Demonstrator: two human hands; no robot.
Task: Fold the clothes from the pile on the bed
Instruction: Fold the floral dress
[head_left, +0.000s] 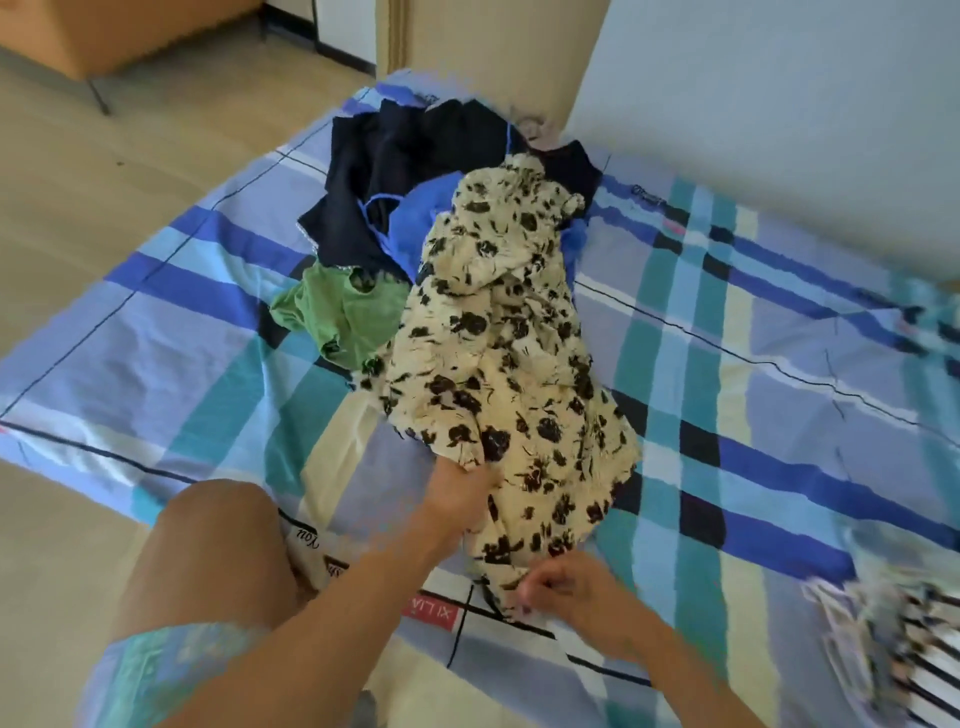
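Your left hand (465, 491) reaches in from the lower left and grips the cream garment with black flowers (509, 364) at its near left edge. The fingers are closed into the fabric and mostly hidden by it, so only the back of the hand and the wrist show. Your right hand (563, 590) sits closer to you and a little to the right, with its fingers curled tight and pinching the lowest corner of the same garment just above the sheet. The picture is blurred there, so you cannot tell how many fingers hold the cloth. The garment lies stretched along the bed (753, 389), its far end draped over the pile (415, 166) of dark clothes near the bed's far corner and its near end gathered between your two hands. A blue garment (421, 218) shows under it in the pile, and a crumpled green garment (343, 312) lies touching its left side. A striped cloth (893, 649), heavily blurred, rests on the bed well apart at the lower right. Your knee (218, 545) is at the bed's near edge, left of your left arm.
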